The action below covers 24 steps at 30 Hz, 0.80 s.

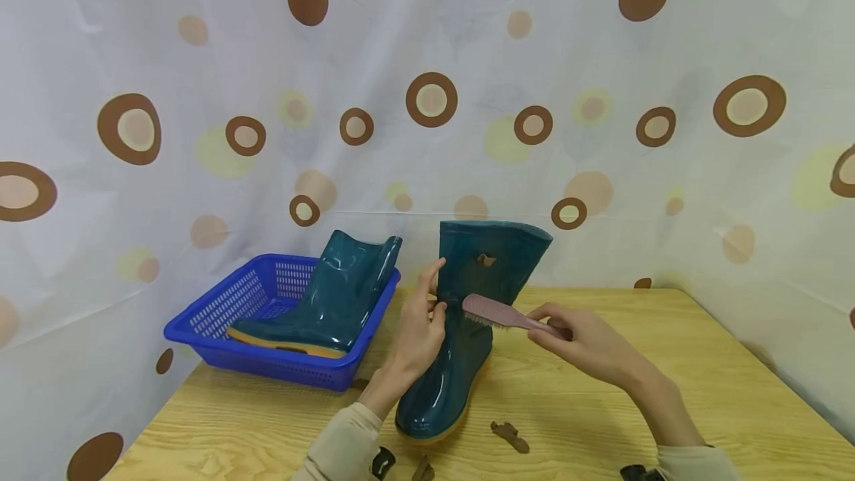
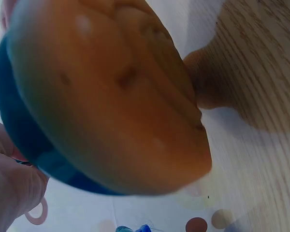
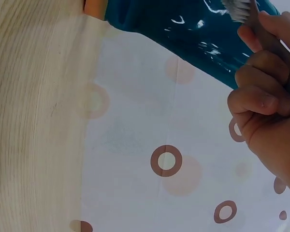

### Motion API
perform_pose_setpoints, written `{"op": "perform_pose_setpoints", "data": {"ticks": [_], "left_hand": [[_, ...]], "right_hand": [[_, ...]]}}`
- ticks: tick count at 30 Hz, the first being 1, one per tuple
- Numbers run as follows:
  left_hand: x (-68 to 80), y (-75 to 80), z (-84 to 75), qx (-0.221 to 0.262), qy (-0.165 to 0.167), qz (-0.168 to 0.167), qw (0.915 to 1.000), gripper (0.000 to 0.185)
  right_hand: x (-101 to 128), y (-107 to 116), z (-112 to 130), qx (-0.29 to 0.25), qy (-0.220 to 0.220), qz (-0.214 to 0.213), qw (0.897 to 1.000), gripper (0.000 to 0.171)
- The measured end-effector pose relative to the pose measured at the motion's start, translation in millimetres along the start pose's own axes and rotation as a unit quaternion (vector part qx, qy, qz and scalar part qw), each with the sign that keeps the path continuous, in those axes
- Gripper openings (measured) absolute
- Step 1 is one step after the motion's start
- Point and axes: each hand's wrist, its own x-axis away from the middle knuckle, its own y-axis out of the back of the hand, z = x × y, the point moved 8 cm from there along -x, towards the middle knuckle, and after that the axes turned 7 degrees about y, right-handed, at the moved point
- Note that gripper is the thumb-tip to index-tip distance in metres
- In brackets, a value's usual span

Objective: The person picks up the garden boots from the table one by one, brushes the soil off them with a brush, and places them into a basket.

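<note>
Head view: two teal boots. One stands between the hands; left hand (image 1: 419, 325) steadies this upright boot (image 1: 467, 318) with loose fingers, right hand (image 1: 581, 340) grips one pink brush (image 1: 501, 313) against its shaft. The second boot (image 1: 334, 295) lies in one blue basket (image 1: 220, 314), left of the left hand.

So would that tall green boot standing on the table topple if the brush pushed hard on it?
Probably. The boot stands tall on a narrow sole, and the left hand is steadying its shaft while the brush presses near mid-height. Its glossy surface looks slippery. The shaft holds its shape upright, so it seems fairly stiff.
</note>
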Motion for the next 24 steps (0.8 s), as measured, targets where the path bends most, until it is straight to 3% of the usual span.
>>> {"op": "perform_pose_setpoints", "data": {"ticks": [6,11,16,24], "left_hand": [[-2.6,3.1,6.8,0.037,0.034,0.010,0.9987,0.072],[-3.7,9.1,7.6,0.067,0.056,0.004,0.9962,0.071],[-3.3,9.5,5.5,0.071,0.049,0.006,0.9963,0.072],[-2.1,3.1,3.5,0.045,0.017,0.019,0.9987,0.075]], "right_hand": [[3,14,5,0.013,0.025,-0.071,0.997,0.023],[5,26,10,0.029,0.060,-0.135,0.989,0.020],[8,36,17,0.045,0.108,-0.197,0.973,0.022],[10,42,23,0.044,0.148,-0.237,0.959,0.030]]}}
